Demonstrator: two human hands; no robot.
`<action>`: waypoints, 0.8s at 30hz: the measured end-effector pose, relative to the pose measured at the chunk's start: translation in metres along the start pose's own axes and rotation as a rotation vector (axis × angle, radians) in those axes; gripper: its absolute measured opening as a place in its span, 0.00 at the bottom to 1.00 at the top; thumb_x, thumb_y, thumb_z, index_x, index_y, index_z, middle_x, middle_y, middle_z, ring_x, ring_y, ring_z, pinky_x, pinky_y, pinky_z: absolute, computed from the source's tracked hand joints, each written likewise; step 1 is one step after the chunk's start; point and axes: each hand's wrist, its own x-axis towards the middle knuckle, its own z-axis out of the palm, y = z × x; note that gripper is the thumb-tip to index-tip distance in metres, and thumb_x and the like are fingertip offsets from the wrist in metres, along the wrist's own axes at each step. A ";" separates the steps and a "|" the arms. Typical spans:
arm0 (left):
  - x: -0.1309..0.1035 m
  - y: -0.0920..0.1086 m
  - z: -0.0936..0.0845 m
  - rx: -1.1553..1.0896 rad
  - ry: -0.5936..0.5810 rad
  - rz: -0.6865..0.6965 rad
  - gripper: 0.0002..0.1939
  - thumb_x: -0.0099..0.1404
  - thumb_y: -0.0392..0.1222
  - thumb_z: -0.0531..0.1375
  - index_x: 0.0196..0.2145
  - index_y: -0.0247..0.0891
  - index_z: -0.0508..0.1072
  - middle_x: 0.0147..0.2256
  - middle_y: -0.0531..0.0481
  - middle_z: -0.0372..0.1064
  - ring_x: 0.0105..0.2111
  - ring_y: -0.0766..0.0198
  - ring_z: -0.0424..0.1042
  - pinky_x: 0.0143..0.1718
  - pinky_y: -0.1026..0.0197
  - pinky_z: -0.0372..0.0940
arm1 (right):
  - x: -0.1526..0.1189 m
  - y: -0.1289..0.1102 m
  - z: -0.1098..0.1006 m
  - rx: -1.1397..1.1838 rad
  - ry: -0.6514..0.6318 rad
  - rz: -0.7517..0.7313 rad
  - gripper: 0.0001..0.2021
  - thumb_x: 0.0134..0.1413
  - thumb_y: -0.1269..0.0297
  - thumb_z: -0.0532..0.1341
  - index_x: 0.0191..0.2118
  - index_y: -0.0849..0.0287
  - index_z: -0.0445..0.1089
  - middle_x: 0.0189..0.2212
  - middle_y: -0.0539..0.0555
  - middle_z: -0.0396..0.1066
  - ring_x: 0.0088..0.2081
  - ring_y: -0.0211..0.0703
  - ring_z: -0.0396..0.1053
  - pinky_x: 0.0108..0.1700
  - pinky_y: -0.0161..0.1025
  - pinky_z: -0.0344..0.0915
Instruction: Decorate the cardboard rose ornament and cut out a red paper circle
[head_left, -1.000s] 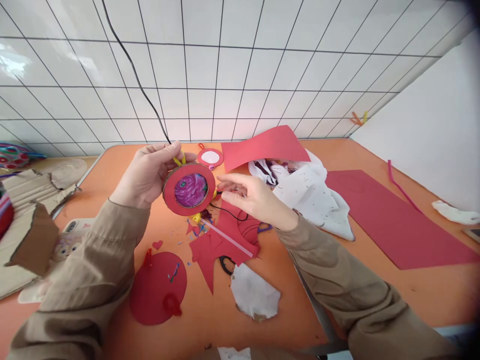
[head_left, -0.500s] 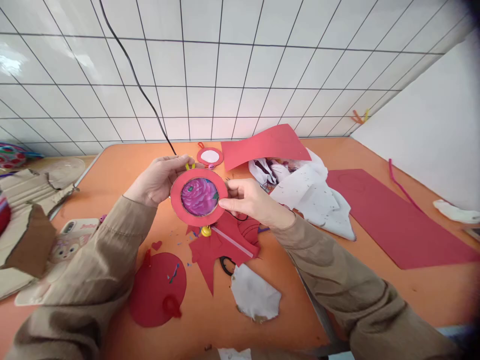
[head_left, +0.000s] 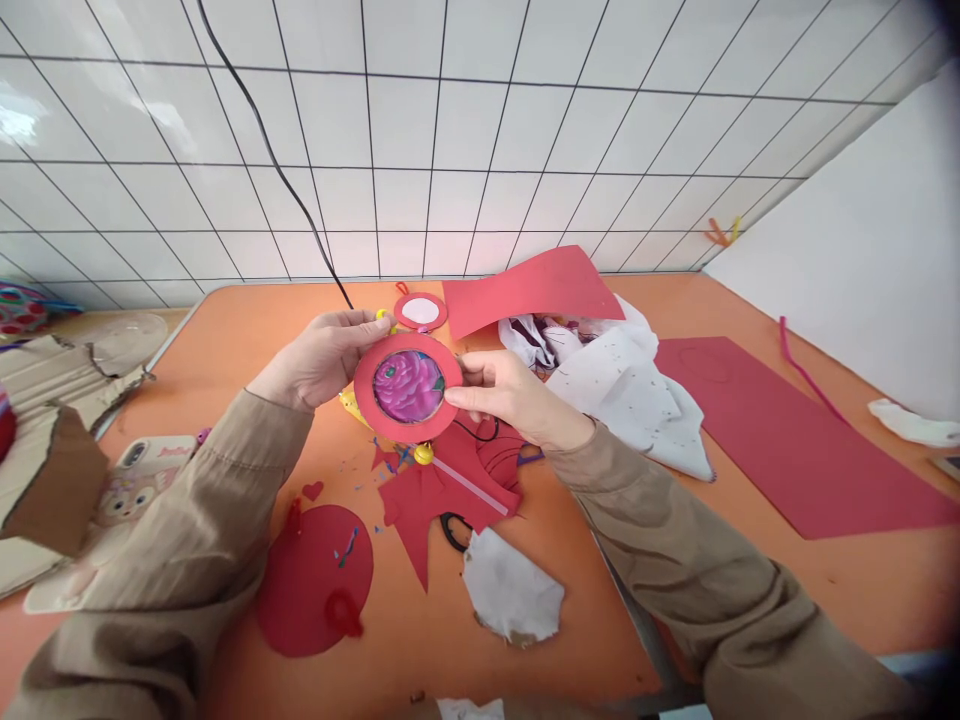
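Observation:
Above the orange table I hold up a round red paper ornament (head_left: 367, 392) with a purple flower picture in its middle. A small yellow bell (head_left: 424, 454) hangs from its lower rim. My left hand (head_left: 322, 358) is closed at the upper left, its thumb and finger pinching by the yellow loop (head_left: 385, 318) on top. On the right rim, my right hand (head_left: 517, 398) pinches the ornament between thumb and fingers. Behind it lies a smaller red ring with a white centre (head_left: 421, 311). Cut red paper scraps (head_left: 450, 490) lie below.
A red paper disc (head_left: 315, 580), a torn white piece (head_left: 513, 588) and a black scissor handle (head_left: 452, 532) lie in front. To the left are a phone (head_left: 139, 480) and cardboard (head_left: 52, 480). Crumpled white cloth (head_left: 630, 400) and red sheets (head_left: 795, 440) lie right.
The ornament has shifted slightly right and tilted a little, with both hands still on it. More of a yellow object behind its left side now shows.

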 end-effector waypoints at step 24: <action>0.006 -0.006 -0.006 0.057 -0.107 0.016 0.23 0.43 0.38 0.76 0.37 0.32 0.75 0.28 0.49 0.75 0.26 0.65 0.74 0.26 0.66 0.70 | 0.002 -0.003 -0.008 0.036 -0.048 0.020 0.14 0.50 0.55 0.66 0.35 0.63 0.71 0.23 0.47 0.65 0.22 0.32 0.59 0.23 0.33 0.56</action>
